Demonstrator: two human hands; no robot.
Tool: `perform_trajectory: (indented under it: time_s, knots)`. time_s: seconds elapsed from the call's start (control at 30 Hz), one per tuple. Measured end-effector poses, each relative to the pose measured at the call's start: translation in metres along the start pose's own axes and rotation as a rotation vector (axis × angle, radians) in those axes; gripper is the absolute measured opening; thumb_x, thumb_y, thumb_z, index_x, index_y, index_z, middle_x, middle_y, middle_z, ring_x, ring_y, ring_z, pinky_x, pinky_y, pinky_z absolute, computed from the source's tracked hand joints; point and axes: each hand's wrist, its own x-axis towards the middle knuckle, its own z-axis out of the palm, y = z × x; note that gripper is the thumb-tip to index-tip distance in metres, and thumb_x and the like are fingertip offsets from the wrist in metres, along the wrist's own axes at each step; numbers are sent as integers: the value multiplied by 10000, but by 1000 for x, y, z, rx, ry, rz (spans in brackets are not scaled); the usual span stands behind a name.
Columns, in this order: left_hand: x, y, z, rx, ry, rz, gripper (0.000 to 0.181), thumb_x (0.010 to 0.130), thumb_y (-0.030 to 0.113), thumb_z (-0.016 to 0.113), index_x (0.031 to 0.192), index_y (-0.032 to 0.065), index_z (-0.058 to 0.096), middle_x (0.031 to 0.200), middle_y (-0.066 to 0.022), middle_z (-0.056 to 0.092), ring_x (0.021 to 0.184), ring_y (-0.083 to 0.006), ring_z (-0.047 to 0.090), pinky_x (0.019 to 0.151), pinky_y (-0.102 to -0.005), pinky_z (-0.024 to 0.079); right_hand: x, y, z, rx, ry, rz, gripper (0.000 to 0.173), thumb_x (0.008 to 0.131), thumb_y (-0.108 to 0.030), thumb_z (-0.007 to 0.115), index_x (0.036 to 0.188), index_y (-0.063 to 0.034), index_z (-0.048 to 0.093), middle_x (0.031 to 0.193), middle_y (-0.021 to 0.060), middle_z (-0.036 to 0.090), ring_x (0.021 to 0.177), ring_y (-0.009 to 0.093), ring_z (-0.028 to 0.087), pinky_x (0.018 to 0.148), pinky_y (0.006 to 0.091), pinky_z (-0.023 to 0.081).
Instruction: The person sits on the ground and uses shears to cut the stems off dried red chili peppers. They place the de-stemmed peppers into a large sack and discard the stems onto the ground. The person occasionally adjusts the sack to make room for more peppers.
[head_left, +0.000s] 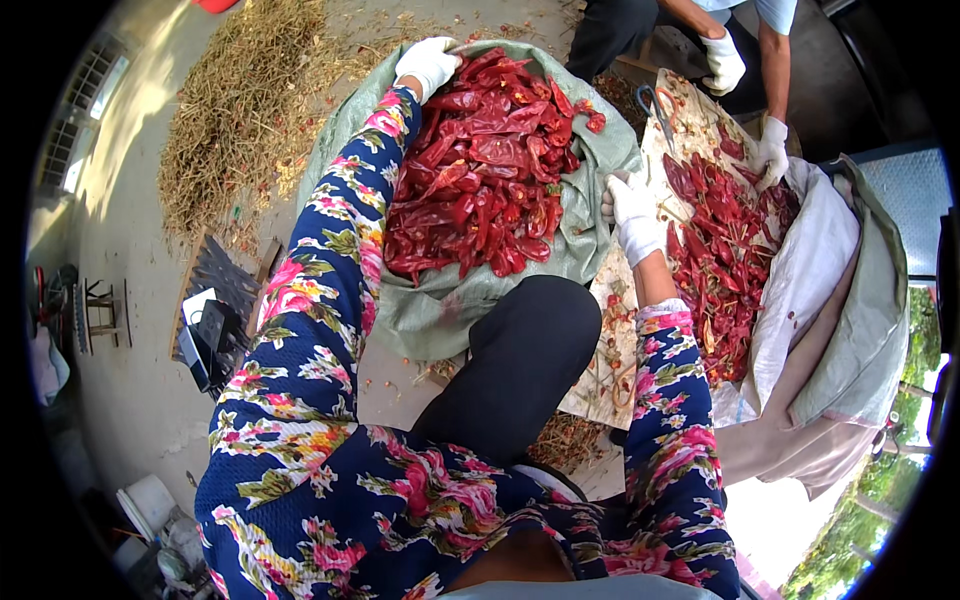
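A pale green woven sack (420, 322) full of dried red chili peppers (487, 157) stands open before me. My left hand (429, 66), in a white glove, grips its rim at the far left. My right hand (634, 214), gloved too, is closed at the sack's right edge; a fold of the sack seems to be in its fingers, but this is partly hidden. More dried red chilies (724, 277) lie on a worn board (652, 180) to the right. Scissors with dark handles (656, 112) rest at the board's far end.
A co-worker's gloved hands (771, 154) are at the far right, one over the chilies. White and green sacks (817, 247) hang along the right side. A heap of dry stalks (225, 127) covers floor at the left, with a wooden-framed seat (225, 262) nearer me.
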Motion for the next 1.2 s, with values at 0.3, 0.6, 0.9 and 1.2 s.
perform_trajectory:
  time_s: [0.3, 0.6, 0.9, 1.2]
  knots:
    - [-22, 45, -74, -779, 564, 105, 267, 895, -6, 579, 1137, 25, 690, 1047, -117, 710, 990, -211, 660, 899, -316, 526, -50, -54, -2, 101, 159, -438, 339, 1036, -198, 551, 1258, 56, 582, 756, -18, 551, 629, 48, 487, 580, 220, 445]
    - [-2, -71, -61, -909, 706, 48, 299, 867, -47, 514, 1092, 19, 700, 845, -23, 622, 751, -116, 540, 676, -242, 445, -74, -42, 9, -1482, -14, -1220, 147, 883, -166, 586, 1021, -144, 632, 725, 51, 595, 702, 274, 641, 632, 444, 497]
    - [-23, -28, -110, -1489, 192, -29, 270, 918, -12, 600, 1186, -22, 634, 1032, -145, 699, 881, -214, 680, 801, -328, 569, -53, -84, -23, -1190, 563, -1031, 135, 932, -177, 599, 1026, -136, 688, 772, 62, 691, 677, 269, 690, 646, 386, 565]
    - [-182, -2, -91, -207, 620, -12, 543, 876, 290, 708, 1345, 43, 591, 1301, -177, 603, 1156, -292, 600, 986, -383, 488, -25, 15, -15, -674, 213, -531, 669, 860, -395, 736, 1330, 53, 571, 1336, 279, 571, 1196, 369, 570, 1040, 426, 447]
